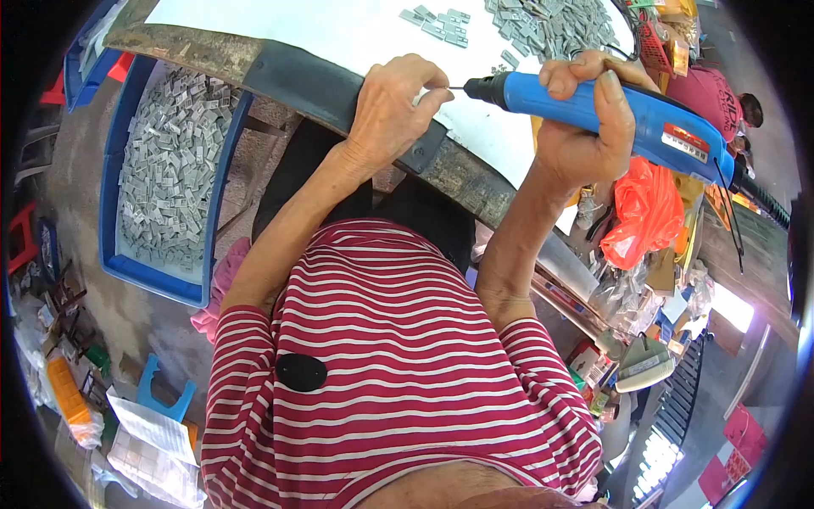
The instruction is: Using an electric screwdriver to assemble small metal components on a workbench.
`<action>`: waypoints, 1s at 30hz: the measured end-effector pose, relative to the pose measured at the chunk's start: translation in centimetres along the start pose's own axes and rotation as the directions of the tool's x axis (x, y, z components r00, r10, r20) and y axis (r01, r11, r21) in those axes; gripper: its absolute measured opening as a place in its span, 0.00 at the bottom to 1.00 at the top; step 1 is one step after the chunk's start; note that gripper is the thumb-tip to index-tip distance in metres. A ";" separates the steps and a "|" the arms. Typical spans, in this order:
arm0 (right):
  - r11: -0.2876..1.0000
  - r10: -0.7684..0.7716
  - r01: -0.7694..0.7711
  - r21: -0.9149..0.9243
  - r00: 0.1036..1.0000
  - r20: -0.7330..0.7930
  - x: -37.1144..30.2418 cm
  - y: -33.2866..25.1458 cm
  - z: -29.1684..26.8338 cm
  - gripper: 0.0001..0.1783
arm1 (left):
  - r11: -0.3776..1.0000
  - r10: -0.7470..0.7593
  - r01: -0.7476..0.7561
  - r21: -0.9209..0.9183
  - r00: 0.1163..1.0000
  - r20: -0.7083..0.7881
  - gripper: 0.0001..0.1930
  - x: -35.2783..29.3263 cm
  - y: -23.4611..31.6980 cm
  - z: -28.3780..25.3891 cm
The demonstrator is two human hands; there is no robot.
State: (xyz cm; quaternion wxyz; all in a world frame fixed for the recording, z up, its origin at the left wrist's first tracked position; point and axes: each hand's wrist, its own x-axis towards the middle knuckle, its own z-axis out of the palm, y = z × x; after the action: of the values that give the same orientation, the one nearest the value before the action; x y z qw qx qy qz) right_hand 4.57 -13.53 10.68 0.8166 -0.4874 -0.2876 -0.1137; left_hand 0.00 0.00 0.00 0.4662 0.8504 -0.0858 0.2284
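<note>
The right hand (585, 127), upper right of centre in the frame, is wrapped firmly around a blue electric hand tool (610, 114), thumb and fingers closed over its barrel. The tool lies nearly level, its black nose and thin metal tip (458, 87) pointing toward the left of the frame, while a dark cable leaves its rear end toward the right edge. The left hand (394, 106), just left of the tip, has its fingers bent together with thumb and forefinger pinched narrow right at the tip; whatever small piece sits between them is too small to tell. Both hands hover over the near edge of a white-topped table (339, 34) whose dark worn rim runs diagonally across the upper frame. Further up on the table lies a heap of small grey metal pieces (551, 30), with a few loose ones to its left. At the left of the frame a blue tray (114, 199) on the floor is filled with many of the same grey pieces. An orange plastic bag (644, 208) hangs below the tool at the right. The person's red and white striped shirt (390, 365) fills the lower middle
</note>
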 end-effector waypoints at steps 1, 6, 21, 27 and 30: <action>1.000 -0.004 0.004 0.006 1.000 -0.025 0.0 -0.1 0.1 0.12 | 0.998 -0.024 0.024 -0.054 1.000 -0.001 0.05 0.0 0.1 -0.1; 0.996 0.013 -0.007 0.089 0.998 -0.059 0.2 -0.5 -0.4 0.11 | 0.950 -0.172 0.162 -0.268 0.985 -0.013 0.06 -0.1 0.7 -0.6; 0.979 -0.002 0.004 0.202 1.000 -0.011 0.5 -0.8 -0.4 0.11 | 0.839 -0.286 0.291 -0.460 0.955 0.082 0.06 -0.1 1.0 -1.3; 0.973 0.010 -0.008 0.231 1.000 -0.006 0.5 -0.8 -0.5 0.13 | 0.839 -0.287 0.301 -0.453 0.952 0.101 0.07 -0.2 0.9 -1.3; 0.977 0.005 -0.011 0.215 1.000 0.029 0.5 -0.7 -0.8 0.13 | 0.848 -0.283 0.294 -0.441 0.955 0.092 0.07 -0.2 0.8 -1.3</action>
State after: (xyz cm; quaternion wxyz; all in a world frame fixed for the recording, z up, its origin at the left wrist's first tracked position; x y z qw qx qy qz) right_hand 4.91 -14.53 11.21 0.8609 -0.3988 -0.3077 -0.0719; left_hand -0.90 0.58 1.10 0.6780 0.7251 -0.0132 0.1198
